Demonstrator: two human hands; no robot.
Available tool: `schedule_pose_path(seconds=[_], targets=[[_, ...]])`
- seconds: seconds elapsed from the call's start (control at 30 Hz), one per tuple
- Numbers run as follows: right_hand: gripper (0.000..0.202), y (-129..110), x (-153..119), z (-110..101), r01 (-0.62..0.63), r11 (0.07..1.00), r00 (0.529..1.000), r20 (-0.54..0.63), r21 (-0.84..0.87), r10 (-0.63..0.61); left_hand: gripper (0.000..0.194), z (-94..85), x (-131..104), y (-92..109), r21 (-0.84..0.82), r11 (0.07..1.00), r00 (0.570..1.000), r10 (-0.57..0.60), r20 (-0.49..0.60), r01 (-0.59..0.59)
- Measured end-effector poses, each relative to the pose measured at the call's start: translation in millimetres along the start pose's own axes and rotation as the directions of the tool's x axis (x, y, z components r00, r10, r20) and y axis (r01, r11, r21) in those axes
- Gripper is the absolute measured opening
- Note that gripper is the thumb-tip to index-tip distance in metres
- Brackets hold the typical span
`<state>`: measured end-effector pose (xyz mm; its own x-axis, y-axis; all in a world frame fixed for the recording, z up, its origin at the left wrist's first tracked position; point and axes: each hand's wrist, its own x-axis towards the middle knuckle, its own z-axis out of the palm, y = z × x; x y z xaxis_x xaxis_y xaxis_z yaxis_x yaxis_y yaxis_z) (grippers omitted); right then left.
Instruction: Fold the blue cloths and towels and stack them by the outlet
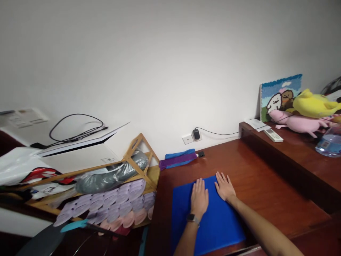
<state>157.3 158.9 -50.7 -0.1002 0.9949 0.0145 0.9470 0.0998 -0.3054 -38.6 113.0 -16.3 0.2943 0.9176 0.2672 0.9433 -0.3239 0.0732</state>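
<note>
A flat blue sheet (pixel 215 227), perhaps cloth or felt, lies on the reddish-brown wooden desk (pixel 269 185). My left hand (pixel 199 197), with a watch (pixel 193 218) on its wrist, rests palm down on the sheet, fingers stretched toward the far edge. Flat near the sheet's far right corner is my right hand (pixel 224 186), its fingers slightly spread. Neither hand grips anything. Part of the sheet is hidden beneath my hands and forearms.
Folded purple and blue cloths (pixel 178 160) lie by the wall. A plugged-in black charger (pixel 196 134) trails a cord. On the raised right shelf are a white remote (pixel 273 135), plush toys (pixel 297 122) and a water bottle (pixel 329 144). A wooden rack (pixel 144 174) with slippers stands left.
</note>
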Motion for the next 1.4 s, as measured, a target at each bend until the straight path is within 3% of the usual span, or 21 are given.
schedule_pose_path(seconds=[0.1, 0.17, 0.2, 0.3, 0.47, 0.53, 0.6, 0.67, 0.83, 1.0, 1.2, 1.3, 1.4], targets=[[0.067, 6.6, -2.7, 6.2, 0.06, 0.997, 0.998, 0.003, -0.054, -0.06, 0.06, 24.1, 28.8, 60.7, -0.151, 0.988, 0.997, -0.005, 0.074, 0.016], [0.07, 10.2, -3.8, 9.9, 0.095, 0.992, 0.995, -0.003, -0.084, -0.096, 0.061, 37.0, 33.8, 78.0, -0.204, 0.978, 0.994, -0.02, 0.108, 0.042], [0.07, 10.9, -3.8, 10.8, 0.096, 0.991, 0.995, -0.008, -0.09, -0.097, 0.062, 40.3, 32.7, 77.4, -0.213, 0.976, 0.993, -0.02, 0.118, 0.045], [0.066, 8.2, -2.2, 9.4, 0.04, 0.997, 0.999, -0.004, -0.07, -0.04, 0.062, 34.9, 21.2, 41.0, -0.161, 0.985, 0.989, -0.044, 0.138, 0.067], [0.068, 0.9, -1.4, 3.1, -0.017, 0.999, 1.0, 0.022, -0.028, 0.017, 0.063, 4.5, -10.1, -72.7, 0.041, 0.954, 0.938, -0.299, 0.173, 0.296], [0.068, 0.5, -2.6, 1.3, -0.022, 0.999, 0.999, 0.031, -0.031, 0.023, 0.062, -1.5, -24.1, -106.1, 0.083, 0.943, 0.929, -0.333, 0.162, 0.323], [0.068, 0.5, -3.2, -0.6, -0.031, 0.999, 0.999, 0.04, -0.043, 0.033, 0.063, -2.5, -35.4, -123.8, 0.091, 0.943, 0.932, -0.331, 0.148, 0.321], [0.069, -0.1, -2.7, -2.9, -0.037, 0.998, 0.998, 0.054, -0.055, 0.04, 0.064, -0.6, -41.7, -128.4, 0.084, 0.943, 0.932, -0.332, 0.145, 0.323], [0.068, -4.2, -7.1, -8.3, -0.052, 0.997, 0.996, 0.075, -0.062, 0.057, 0.062, 4.9, -40.2, -122.2, 0.061, 0.941, 0.936, -0.337, 0.097, 0.333], [0.069, -5.2, -31.5, -6.8, 0.006, 0.998, 1.0, 0.028, -0.065, -0.004, 0.06, 8.0, -38.9, -122.1, 0.033, 0.944, 0.944, -0.329, 0.029, 0.328], [0.069, -8.7, -42.9, -8.2, 0.004, 0.998, 0.997, 0.074, -0.057, 0.0, 0.056, -7.1, -41.9, -117.9, 0.038, 0.969, 0.965, -0.241, -0.1, 0.246], [0.069, -9.3, -41.1, -7.3, 0.003, 0.999, 0.998, 0.068, -0.053, 0.0, 0.056, -12.7, -31.4, -80.7, 0.013, 0.991, 0.987, -0.131, -0.097, 0.133], [0.068, -4.6, -41.8, -2.5, 0.02, 0.998, 0.998, 0.061, -0.063, -0.016, 0.056, -2.7, -13.6, -6.7, -0.084, 0.996, 0.996, -0.033, -0.083, 0.026]])
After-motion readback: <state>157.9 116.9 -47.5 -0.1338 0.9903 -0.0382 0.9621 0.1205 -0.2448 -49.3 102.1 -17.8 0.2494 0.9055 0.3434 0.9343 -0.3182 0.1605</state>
